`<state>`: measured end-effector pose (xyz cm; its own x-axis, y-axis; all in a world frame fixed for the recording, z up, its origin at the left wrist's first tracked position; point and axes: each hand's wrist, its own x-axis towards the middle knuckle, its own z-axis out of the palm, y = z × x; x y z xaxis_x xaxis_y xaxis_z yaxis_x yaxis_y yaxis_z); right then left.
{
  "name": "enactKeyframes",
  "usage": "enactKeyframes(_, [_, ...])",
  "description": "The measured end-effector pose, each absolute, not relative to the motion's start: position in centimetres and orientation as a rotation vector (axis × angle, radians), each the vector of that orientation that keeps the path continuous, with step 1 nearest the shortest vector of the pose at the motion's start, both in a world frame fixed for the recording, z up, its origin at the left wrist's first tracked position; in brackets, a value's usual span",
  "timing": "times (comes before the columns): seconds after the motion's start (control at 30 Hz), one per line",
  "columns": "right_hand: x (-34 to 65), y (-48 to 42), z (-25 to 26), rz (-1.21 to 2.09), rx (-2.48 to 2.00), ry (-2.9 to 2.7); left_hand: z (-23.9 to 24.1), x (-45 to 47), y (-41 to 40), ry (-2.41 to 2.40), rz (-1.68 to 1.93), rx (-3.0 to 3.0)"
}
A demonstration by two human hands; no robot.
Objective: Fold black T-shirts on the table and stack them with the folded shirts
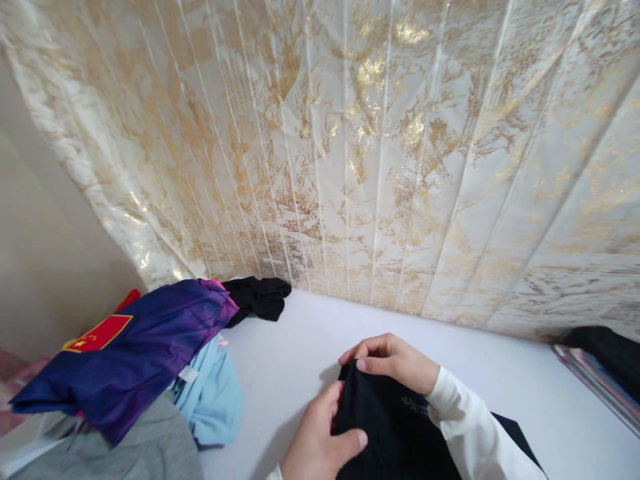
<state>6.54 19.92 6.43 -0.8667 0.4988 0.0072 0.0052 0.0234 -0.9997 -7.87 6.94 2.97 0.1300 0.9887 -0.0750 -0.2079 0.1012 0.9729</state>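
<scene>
A black garment (390, 427) with a small pale print lies on the white surface at the lower middle, partly cut off by the bottom of the view; its exact kind cannot be made out. Its left edge is pinched by my left hand (325, 433), the thumb lying over the dark cloth and the fingers behind it. At the garment's upper left corner, my right hand (395, 363) grips the fabric between thumb and fingers. The right forearm, in a white sleeve, crosses over the garment and hides part of it.
To the left, a heap holds a purple-blue garment (165, 333) with a red flag patch, light blue cloth (215, 400), grey cloth (150, 447) and black cloth (263, 297). A folded stack (600, 387) lies far right. A gold-patterned curtain (350, 167) hangs behind the white surface (280, 353).
</scene>
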Motion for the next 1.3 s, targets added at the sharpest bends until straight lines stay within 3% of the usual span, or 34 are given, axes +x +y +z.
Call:
enactKeyframes(0.3, [6.5, 20.3, 5.3, 1.866, -0.75, -1.845, 0.9, -8.9, 6.5, 0.997, 1.097, 1.01])
enactKeyframes(0.53, [6.1, 20.5, 4.6, 1.925, -0.881, -1.749, 2.3, -9.0, 6.5, 1.044, 1.122, 1.118])
enactKeyframes(0.93, [6.5, 20.2, 5.4, 1.685, -0.771, -2.116, 1.9, -8.8, 6.6, 0.996, 1.196, 1.015])
enactKeyframes(1.17, [6.6, 20.0, 5.2, 2.019, -0.785, -1.8, 2.0, -8.6, 6.7, 0.947, 1.126, 0.993])
enactKeyframes(1.3, [5.7, 20.1, 4.0, 1.789, -1.034, -1.902, 2.3, -8.9, 6.1, 0.938, 1.109, 0.965])
